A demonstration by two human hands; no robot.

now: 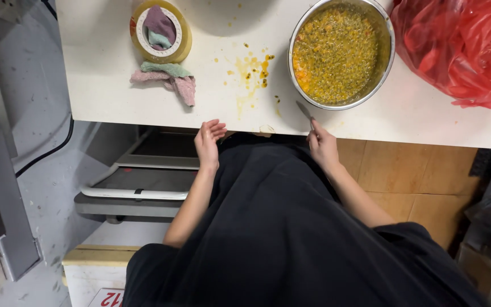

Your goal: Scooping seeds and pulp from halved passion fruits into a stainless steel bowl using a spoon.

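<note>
My left hand (pixel 208 141) hovers at the near edge of the white table (pixel 109 91), fingers loosely apart and holding nothing. My right hand (pixel 322 146) grips a small knife (pixel 304 110) whose blade points up toward a metal bowl (pixel 386 57). The bowl is filled with yellow-orange pulp dotted with dark seeds (pixel 336 51). Drips of the same pulp (pixel 251 71) stain the tabletop between my hands.
A roll of clear tape (pixel 182 42) with a cloth stuffed inside stands at the back left, with a pink and green rag (pixel 171 79) beside it. A red plastic bag (pixel 461 51) fills the right corner. Below the table are a grey shelf (pixel 132 196) and a white box (pixel 95 273).
</note>
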